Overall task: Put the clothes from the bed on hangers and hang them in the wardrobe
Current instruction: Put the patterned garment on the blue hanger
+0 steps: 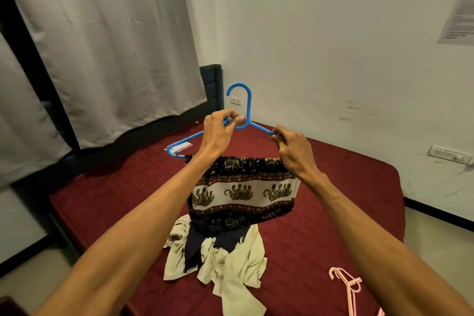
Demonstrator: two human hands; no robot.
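Note:
I hold a blue plastic hanger [246,108] up over the bed [333,187]. My left hand [219,131] pinches it just below the hook. My right hand [295,151] grips its right arm, and dark fabric shows at the fingers. A dark elephant-print garment [243,192] with a white band hangs folded over the hanger's bar, between my wrists. Below it, on the maroon bedcover, lies a heap of cream clothes [230,259] mixed with a dark navy piece [202,241].
Pink hangers [350,287] lie on the bed's near right corner. A grey curtain [102,46] hangs at the left, with a dark headboard [211,79] in the corner. White walls carry sockets [447,154] and a paper notice [459,18]. No wardrobe is in view.

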